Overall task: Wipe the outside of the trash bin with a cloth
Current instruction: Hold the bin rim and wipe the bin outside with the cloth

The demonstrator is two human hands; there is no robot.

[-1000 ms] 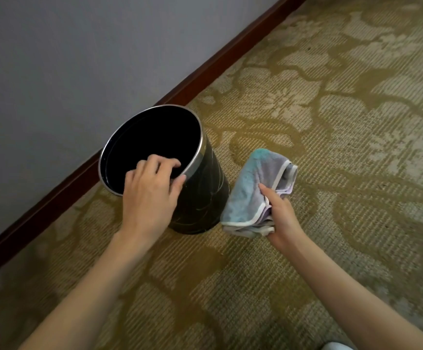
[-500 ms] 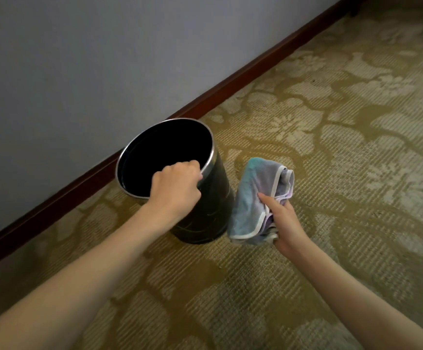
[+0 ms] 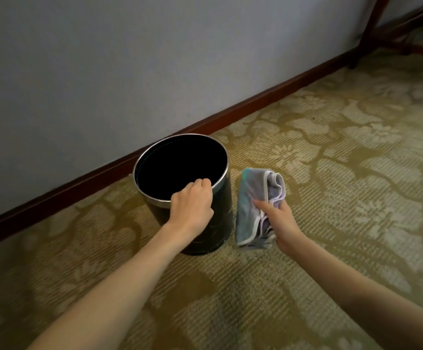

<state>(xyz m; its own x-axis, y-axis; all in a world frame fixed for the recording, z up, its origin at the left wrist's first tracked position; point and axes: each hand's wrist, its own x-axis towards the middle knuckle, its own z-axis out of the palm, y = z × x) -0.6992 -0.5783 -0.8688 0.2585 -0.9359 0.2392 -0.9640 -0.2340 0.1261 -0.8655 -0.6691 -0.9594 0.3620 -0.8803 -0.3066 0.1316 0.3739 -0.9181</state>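
Trash bin (image 3: 220, 215) sits upright on the patterned carpet (image 3: 331, 198) near the baseboard (image 3: 256, 102), black with a shiny rim. Left hand (image 3: 191, 205) has its fingers curled tight over the near rim, I'd guess to keep it from sliding or spinning. Right hand (image 3: 281, 218) pinches the folded cloth (image 3: 253, 205) just beside the bin's wall, looks lined up for a wipe.
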